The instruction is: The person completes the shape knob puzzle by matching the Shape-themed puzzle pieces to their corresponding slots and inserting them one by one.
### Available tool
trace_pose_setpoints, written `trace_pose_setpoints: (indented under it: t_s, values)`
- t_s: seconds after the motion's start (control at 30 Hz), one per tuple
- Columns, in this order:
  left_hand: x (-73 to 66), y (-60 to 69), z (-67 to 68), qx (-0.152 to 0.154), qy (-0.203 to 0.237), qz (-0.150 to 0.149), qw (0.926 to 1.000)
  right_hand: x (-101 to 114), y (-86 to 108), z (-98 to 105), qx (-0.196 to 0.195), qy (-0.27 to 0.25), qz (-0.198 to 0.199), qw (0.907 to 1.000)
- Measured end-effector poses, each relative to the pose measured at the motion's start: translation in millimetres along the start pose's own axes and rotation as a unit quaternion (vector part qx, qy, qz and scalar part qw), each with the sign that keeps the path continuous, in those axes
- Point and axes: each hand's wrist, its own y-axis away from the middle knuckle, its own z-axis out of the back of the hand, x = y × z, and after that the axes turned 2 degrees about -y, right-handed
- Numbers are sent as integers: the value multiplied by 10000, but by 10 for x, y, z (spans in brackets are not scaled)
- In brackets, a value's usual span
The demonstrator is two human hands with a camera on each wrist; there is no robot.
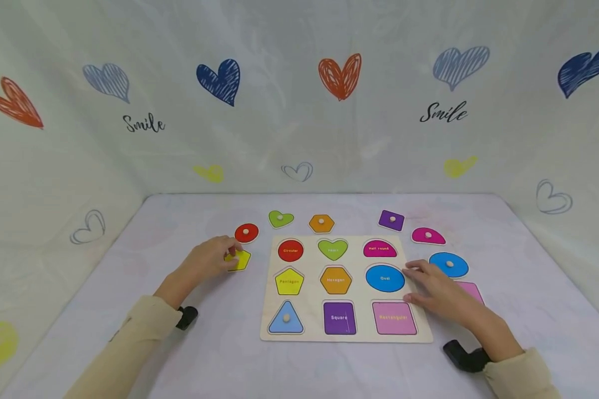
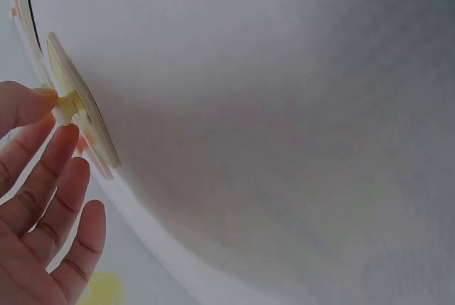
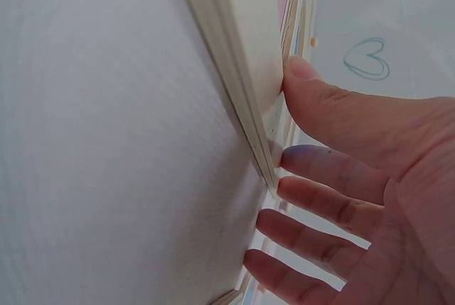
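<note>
Wht tbl, wood brd, L hand pinching knobbed pentagon

White sheeting hangs straight ahead of me, lightly creased, and wraps round to my left and right as side walls. Print on it, upper row: orange-red heart, dark blue heart, pale blue heart, more of the same. Below those I see black "Smile" lettering twice, then yellow hearts and thin outline hearts. My desk is whitish-lilac, rounded back corners, back edge at the sheeting. Light's soft, fairly even; left wrist view darkens toward upper right.
</note>
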Motion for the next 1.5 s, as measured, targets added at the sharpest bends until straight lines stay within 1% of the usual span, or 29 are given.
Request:
trace_pose_setpoints:
  t_s: [0.23, 0.33, 0.6, 0.87, 1.33, 1.5]
  values:
    - [-3, -48, -34, 91, -70, 175, 9998, -3, 15, 9, -19, -30, -6, 10000]
    - [4, -39, -25, 90, -98, 141, 9998, -2, 18, 11, -50, -29, 36, 10000]
    - [22, -23, -33, 114, 84, 145, 9998, 6, 21, 4, -22, -29, -19, 10000]
    - [48, -24, -47, 78, 151, 122, 9998, 2, 26, 4, -64, -34, 43, 10000]
    - [-11, -20, 38, -20, 207, 47, 9998, 4, 17, 18, -27, 15, -76, 10000]
    - [-35, -5, 65, 6, 178, 51, 9998, 14, 8, 10, 88, -11, -107, 9999]
